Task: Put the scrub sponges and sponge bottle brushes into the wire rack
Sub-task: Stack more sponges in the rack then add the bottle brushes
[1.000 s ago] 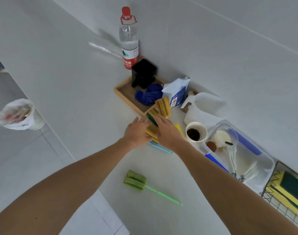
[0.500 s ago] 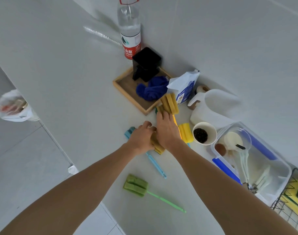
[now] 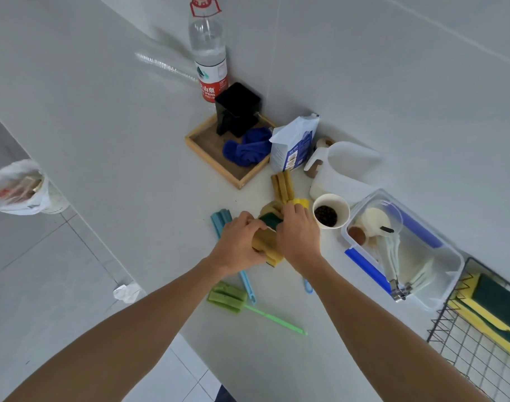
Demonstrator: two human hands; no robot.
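green bottle brush (image 3: 226, 297) loose, nearest | left hand (image 3: 239, 245) + right hand (image 3: 298, 236) both clamped on scrub sponge stack (image 3: 266, 242), long axis running away from body | wire rack (image 3: 480, 329) far right, nearer right hand, already holds sponges

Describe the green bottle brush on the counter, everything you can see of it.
The green bottle brush lies flat on the white counter, near its front edge, between the person's forearms. Its head, at the left end, is made of strips of darker green sponge bunched side by side; a thin, lighter green handle that looks like plastic runs from it rightward and toward the viewer. Neither hand touches it. The end of the blue brush handle lies right by its head; whether they touch is unclear.
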